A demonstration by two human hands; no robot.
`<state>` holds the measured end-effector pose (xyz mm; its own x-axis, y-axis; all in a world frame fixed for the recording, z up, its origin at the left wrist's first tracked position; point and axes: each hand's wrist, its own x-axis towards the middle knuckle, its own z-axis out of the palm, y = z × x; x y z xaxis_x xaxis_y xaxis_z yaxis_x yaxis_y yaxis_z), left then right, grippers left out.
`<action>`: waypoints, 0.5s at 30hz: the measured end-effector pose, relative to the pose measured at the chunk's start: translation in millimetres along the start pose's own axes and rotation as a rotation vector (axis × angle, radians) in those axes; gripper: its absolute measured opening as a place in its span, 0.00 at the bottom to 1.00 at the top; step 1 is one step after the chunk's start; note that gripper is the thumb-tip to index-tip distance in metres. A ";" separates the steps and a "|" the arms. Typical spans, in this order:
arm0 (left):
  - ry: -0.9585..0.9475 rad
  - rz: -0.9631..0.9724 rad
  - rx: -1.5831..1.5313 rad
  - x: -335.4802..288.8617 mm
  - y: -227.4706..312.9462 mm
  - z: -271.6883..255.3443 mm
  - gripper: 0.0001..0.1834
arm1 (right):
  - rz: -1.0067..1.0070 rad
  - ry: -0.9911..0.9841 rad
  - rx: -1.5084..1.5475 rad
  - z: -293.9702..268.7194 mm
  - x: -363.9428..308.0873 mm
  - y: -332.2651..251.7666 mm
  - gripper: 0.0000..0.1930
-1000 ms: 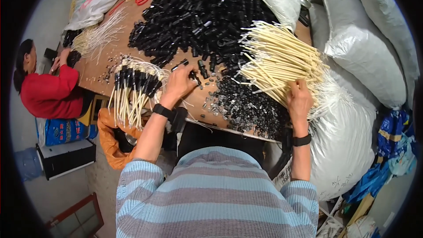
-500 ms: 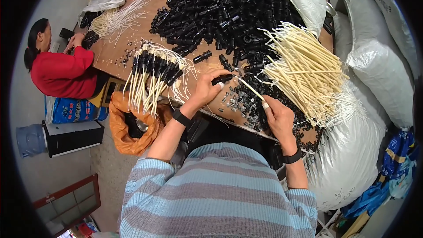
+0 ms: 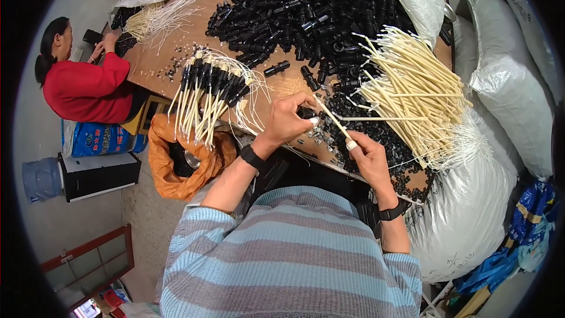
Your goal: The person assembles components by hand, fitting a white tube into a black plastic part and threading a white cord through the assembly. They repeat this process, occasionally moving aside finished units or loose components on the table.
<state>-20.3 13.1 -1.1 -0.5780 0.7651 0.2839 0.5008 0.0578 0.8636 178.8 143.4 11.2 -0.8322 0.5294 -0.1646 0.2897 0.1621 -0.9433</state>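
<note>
My left hand (image 3: 288,119) is closed on a black plastic fitting (image 3: 305,112), mostly hidden by the fingers. A pale cream rod (image 3: 334,119) runs up and left from my right hand (image 3: 369,158), which pinches its near end. The rod's far tip is beside my left fingertips; I cannot tell whether it touches the fitting. Under both hands lie small black and clear plastic bits (image 3: 388,141). To the right is a large bundle of cream rods (image 3: 412,88) with white strings, one rod sticking out leftward over the bits.
A heap of black fittings (image 3: 294,12) covers the far table (image 3: 170,53). Left of my hands lie rods with black fittings attached (image 3: 209,85). An orange bag (image 3: 162,165) hangs below the table edge. White sacks (image 3: 506,76) stand at right. A person in red (image 3: 88,91) works at left.
My left hand has turned, so its fingers hide more of the black fitting. The cream rod now points more steeply upward. One rod from the bundle now lies out to the left.
</note>
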 end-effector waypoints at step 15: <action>-0.359 0.285 0.566 -11.1 2.0 16.3 0.05 | -0.374 0.012 -0.731 13.0 -7.5 -15.6 0.15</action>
<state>-2.5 15.1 -9.3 -0.1767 0.9576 0.2276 0.9131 0.0732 0.4011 174.4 126.1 23.4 -0.9310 0.3409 0.1306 0.2323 0.8291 -0.5086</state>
